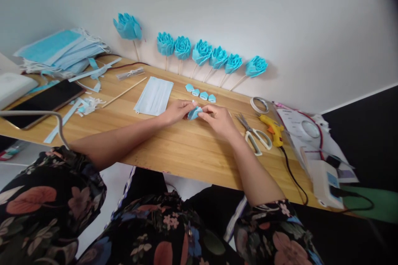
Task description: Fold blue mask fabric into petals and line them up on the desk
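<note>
Between the fingertips of my left hand (178,112) and my right hand (218,120) is a small folded blue piece (194,113), pinched from both sides above the wooden table (186,149). Several similar folded blue pieces (203,95) lie in a row just beyond my hands. A flat pale mask (154,95) rests to the left of them. Blue flowers on sticks (202,52) lean against the wall behind, in a row, with a larger blue flower (127,27) standing apart at the left.
Scissors (254,132), a yellow glue gun (273,129) and a tape roll (259,105) lie right of my hands. A power strip (326,182) is at the far right. Stacked masks (59,51), a phone (43,103), scraps (90,105) and a stick (124,92) lie left.
</note>
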Tool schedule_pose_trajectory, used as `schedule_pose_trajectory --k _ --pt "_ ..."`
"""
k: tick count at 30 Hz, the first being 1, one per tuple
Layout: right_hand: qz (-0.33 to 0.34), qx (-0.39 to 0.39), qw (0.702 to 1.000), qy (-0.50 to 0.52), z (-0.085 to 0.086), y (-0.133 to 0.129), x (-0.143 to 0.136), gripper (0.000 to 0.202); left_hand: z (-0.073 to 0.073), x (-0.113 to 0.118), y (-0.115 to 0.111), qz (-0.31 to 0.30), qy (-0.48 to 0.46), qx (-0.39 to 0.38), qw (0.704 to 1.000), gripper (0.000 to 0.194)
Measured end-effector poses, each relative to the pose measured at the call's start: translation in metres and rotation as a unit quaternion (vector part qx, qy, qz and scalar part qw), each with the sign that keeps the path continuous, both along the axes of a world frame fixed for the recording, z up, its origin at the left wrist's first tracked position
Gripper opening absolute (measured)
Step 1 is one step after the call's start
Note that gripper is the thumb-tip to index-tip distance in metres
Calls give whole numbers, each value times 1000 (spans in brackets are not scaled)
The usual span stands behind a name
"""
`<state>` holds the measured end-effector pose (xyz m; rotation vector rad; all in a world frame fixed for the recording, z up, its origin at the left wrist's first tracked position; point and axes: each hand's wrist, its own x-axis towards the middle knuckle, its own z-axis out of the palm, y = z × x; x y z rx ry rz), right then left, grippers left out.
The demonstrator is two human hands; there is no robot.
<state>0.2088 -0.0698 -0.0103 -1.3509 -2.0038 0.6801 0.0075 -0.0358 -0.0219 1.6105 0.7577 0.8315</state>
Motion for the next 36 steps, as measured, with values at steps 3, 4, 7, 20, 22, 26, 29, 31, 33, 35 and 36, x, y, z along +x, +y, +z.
schedule_pose_trajectory --k 3,4,7,20,22,26,29,31,33,35,36 --pt "-40 30 998 -46 2 -2 -2 24 -1 0 0 -4 30 31 999 68" --pt "-46 33 997 -58 3 -2 -3 25 -2 0 0 -14 36 38 999 66" --pt "-50 37 993 -99 5 -4 -5 21 -7 1 1 -43 39 58 997 54" --pt "-91 -19 989 113 -5 0 -9 40 -16 5 6 75 -47 15 996 50" --pt "-67 -41 987 143 -5 2 -7 38 -17 6 6 70 -52 22 996 51" --pt "-54 -66 974 209 -6 5 -4 43 -19 7 5 63 -46 67 995 53" --pt "-48 -71 963 255 -7 11 -3 49 -20 6 6 63 -42 87 993 51" --pt "-22 -71 961 268 -10 17 -2 50 -20 6 6 63 -43 81 994 49" --pt "4 -66 960 273 -14 25 -1 47 -20 5 6 57 -47 70 995 47" --pt "13 -54 962 268 -18 33 1 47 -20 5 7 51 -57 58 995 45" --pt "16 -45 966 253 -20 36 2 46 -20 6 7 51 -64 53 995 44"
